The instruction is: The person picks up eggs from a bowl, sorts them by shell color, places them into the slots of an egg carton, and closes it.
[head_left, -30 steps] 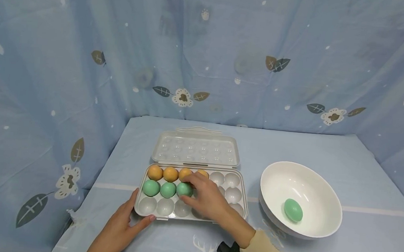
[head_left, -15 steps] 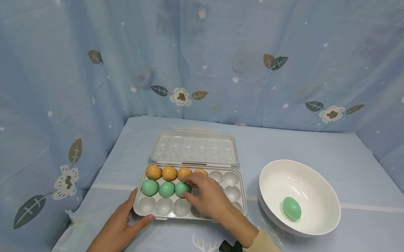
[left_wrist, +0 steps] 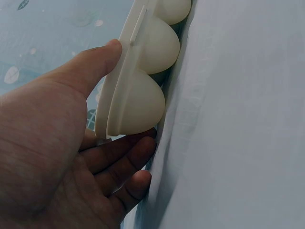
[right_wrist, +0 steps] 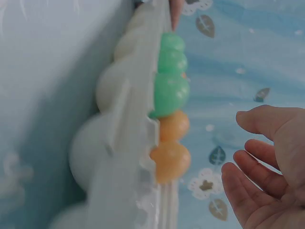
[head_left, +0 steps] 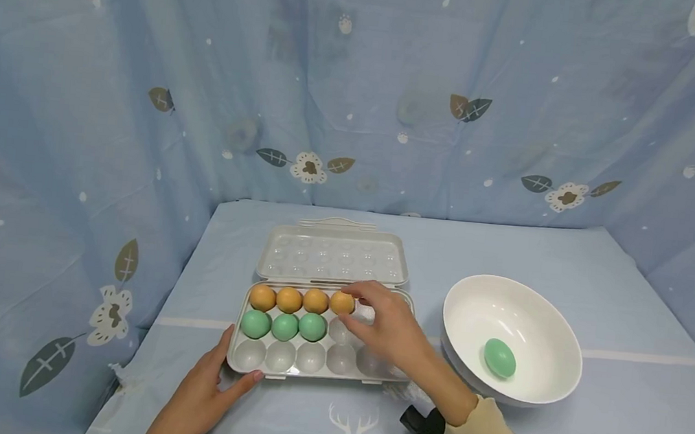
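Note:
An egg tray (head_left: 339,378) lies with its lid (head_left: 334,256) folded back. Its back row holds several orange eggs (head_left: 289,300), and three green eggs (head_left: 285,327) sit in the middle row from the left end. My left hand (head_left: 198,393) holds the tray's front left corner, the thumb (left_wrist: 107,56) on the front rim and the fingers round the end. My right hand (head_left: 390,324) hovers over the tray's right part, beside the rightmost orange egg. In the right wrist view its fingers (right_wrist: 257,174) are relaxed and apart from the eggs, with nothing between them.
A white bowl (head_left: 458,371) stands right of the tray with one green egg (head_left: 500,358) inside. The black wrist camera (head_left: 422,423) sits under my right forearm. A blue patterned curtain (head_left: 357,107) hangs behind the cloth-covered table (head_left: 635,407).
My right hand has let go of the third green egg in the middle row and moved right and up from it. My left hand stays at the tray's corner.

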`<state>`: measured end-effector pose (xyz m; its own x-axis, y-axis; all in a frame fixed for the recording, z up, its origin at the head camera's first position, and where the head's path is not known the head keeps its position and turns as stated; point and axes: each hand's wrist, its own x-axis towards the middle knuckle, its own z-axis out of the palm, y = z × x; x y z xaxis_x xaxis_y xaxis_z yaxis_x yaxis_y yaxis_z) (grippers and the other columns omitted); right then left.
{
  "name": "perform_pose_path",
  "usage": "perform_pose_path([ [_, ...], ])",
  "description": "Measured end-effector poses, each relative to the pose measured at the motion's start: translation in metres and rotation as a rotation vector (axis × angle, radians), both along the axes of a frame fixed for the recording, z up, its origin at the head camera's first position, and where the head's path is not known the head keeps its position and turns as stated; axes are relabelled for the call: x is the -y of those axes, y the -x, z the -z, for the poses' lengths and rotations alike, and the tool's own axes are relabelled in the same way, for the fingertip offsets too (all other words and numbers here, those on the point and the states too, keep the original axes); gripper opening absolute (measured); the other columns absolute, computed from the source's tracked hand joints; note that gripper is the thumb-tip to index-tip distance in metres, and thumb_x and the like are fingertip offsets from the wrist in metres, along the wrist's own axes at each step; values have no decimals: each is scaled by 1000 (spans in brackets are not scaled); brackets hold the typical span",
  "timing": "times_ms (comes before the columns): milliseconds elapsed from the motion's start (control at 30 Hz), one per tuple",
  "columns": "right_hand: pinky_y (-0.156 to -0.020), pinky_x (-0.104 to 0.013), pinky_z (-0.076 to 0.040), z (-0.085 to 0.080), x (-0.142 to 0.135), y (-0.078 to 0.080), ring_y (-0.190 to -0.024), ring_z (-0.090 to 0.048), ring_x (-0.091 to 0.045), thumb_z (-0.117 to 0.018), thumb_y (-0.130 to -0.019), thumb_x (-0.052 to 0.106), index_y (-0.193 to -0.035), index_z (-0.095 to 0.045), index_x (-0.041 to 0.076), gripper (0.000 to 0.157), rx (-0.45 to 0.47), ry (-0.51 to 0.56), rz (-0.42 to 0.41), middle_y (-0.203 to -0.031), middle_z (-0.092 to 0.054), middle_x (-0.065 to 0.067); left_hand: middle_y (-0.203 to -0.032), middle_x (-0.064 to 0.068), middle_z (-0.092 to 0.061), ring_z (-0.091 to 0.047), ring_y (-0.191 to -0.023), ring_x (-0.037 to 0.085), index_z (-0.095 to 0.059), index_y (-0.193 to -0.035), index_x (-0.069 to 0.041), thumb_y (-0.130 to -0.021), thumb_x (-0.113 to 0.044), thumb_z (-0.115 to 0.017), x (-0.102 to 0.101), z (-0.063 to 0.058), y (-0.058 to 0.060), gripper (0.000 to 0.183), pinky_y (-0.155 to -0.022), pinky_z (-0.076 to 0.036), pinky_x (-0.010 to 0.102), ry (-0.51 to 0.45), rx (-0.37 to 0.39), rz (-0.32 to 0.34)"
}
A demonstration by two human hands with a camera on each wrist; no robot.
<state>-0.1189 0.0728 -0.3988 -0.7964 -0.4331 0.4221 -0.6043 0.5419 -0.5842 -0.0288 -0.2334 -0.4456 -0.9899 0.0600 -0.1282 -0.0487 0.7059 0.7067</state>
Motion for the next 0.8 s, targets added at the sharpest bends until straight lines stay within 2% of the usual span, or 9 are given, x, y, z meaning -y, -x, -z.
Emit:
perform_pose_path([
  [167, -89, -34, -61, -7, -22, 2, -103, -72, -21, -84, -88, 17, -123, -71, 10, 38, -43, -16, 46, -119, -73, -2, -167, 24, -25, -31, -150, 46, -8, -167, -9, -92, -64, -68, 0, 0, 1, 111, -117, -33, 66, 6, -8, 0],
  [267, -89, -35, -60, -10, -37, 3, -104, -72, -24, -84, -88, 18, -124, -71, 10, 39, -53, -28, 72, -121, -72, -2, -167, 25, -26, -32, -150, 46, -8, -167, -8, -92, -63, -68, -1, 1, 0, 110, -116, -33, 66, 9, -14, 2],
  [433, -90, -36, -60, -13, -58, 2, -106, -72, -27, -83, -89, 19, -125, -70, 8, 40, -63, -53, 116, -121, -72, -5, -167, 27, -24, -30, -150, 48, -6, -166, -5, -92, -65, -67, 0, 0, -1, 113, -116, -33, 66, 29, 15, -6],
  [567, -90, -39, -61, -14, -71, 0, -105, -73, -27, -83, -89, 19, -125, -69, 8, 40, -69, -76, 149, -122, -71, -6, -167, 27, -23, -28, -151, 48, -5, -166, -5, -91, -68, -66, 1, 0, 0, 116, -117, -33, 66, 36, 37, -12],
  [800, -87, -41, -61, -10, -94, -5, -101, -73, -25, -84, -88, 15, -125, -70, 8, 40, -75, -117, 206, -122, -71, -6, -167, 26, -22, -28, -151, 47, -4, -166, -6, -90, -69, -65, 1, 2, 1, 116, -117, -32, 66, 28, 27, -6],
])
